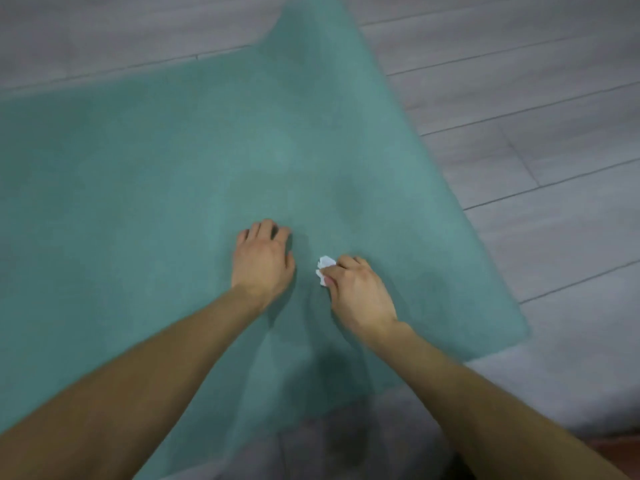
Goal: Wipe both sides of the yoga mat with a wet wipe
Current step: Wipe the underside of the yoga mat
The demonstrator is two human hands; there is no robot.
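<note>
A teal yoga mat [180, 161] lies spread flat on the floor and fills most of the view. Its far right corner curls up slightly at the top. My left hand [261, 258] rests palm down on the mat near the middle, with the fingertips bent against the surface. Just to its right, my right hand [358, 292] holds a small crumpled white wet wipe [325, 268] against the mat, fingers curled round it. Only part of the wipe shows past the fingers. A darker damp-looking patch lies on the mat beyond the hands.
Grey wood-look floor planks [536, 140] surround the mat on the far side and the right. The mat's right edge runs diagonally down to a corner at the right. A strip of bare floor shows at the bottom between my forearms.
</note>
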